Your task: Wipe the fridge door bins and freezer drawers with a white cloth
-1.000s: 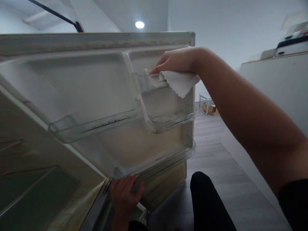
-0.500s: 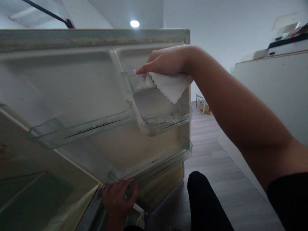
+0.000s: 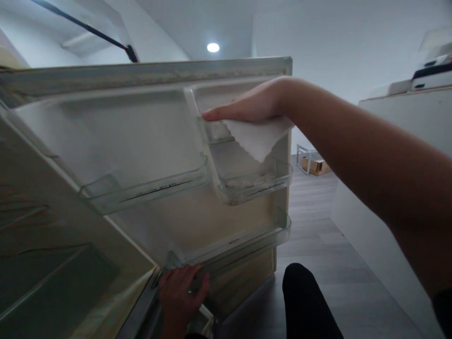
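Observation:
An opened fridge door with clear plastic racks fills the middle of the view. My right hand is closed on a white wipe with a scalloped edge, which hangs below the palm. Its fingers reach the small upper rack, the fingertips partly hidden. Below it sits another small rack with dark stains. My left hand is low down, fingers curled over the left end of the long bottom rack, thumb apart. A wide rack spans the door's left side.
The dim fridge interior lies at the left. A white cabinet bears a printer-like device at the right. A cardboard box stands on the grey floor, beyond my dark-clad knee.
The view has shifted, so the door appears lower and farther right. My right hand has flattened slightly over the upper rack with the wipe. My left hand stays on the bottom rack.

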Available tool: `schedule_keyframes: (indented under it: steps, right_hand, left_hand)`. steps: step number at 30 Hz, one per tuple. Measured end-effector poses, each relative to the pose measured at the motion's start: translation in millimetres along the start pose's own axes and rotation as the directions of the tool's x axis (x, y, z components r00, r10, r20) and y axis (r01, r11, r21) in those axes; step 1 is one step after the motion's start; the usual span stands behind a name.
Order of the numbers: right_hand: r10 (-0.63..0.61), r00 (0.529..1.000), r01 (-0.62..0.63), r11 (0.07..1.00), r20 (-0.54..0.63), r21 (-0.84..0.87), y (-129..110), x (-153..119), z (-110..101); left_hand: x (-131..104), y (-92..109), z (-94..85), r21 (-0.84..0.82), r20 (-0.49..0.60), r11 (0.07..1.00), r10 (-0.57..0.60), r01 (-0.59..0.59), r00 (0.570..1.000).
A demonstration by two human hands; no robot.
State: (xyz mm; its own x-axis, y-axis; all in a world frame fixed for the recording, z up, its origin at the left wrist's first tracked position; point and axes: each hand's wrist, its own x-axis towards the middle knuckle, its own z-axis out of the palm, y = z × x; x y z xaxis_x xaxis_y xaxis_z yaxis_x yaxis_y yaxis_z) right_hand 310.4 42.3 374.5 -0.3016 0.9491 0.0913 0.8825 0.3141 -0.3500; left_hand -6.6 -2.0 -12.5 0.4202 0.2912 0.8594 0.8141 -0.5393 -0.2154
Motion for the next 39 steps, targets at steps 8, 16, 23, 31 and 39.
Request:
schedule_keyframes:
  steps: [8, 16, 23, 31, 39]
  right_hand:
    - [-0.087, 0.924, -0.025, 0.958, -0.373, -0.285, 16, -10, 6]
    - [-0.131, 0.897, 0.011, 0.961, -0.422, -0.277, 14, -10, 15]
    - [-0.264, 0.885, 0.137, 0.936, -0.385, -0.325, -10, -7, 25]
    - [-0.272, 0.915, 0.211, 0.952, -0.299, -0.22, -10, -16, 23]
    - [-0.324, 0.908, 0.238, 0.92, -0.264, -0.311, -13, -19, 24]
  left_hand:
    - [-1, 1, -1.8, -0.026, -0.018, 0.999, -0.041, 0.04, 0.999]
    - [-4, 0, 0.3, -0.021, -0.011, 0.999, -0.031, 0.03, 0.999]
    - [-5, -4, 7.8, 0.007, -0.069, 1.0, 0.018, -0.018, 0.997]
    - [-6, -5, 7.3, 0.016, -0.064, 0.999, 0.036, -0.035, 0.997]
    - [-4, -7, 4.9, 0.016, -0.046, 0.998, 0.054, -0.054, 0.997]
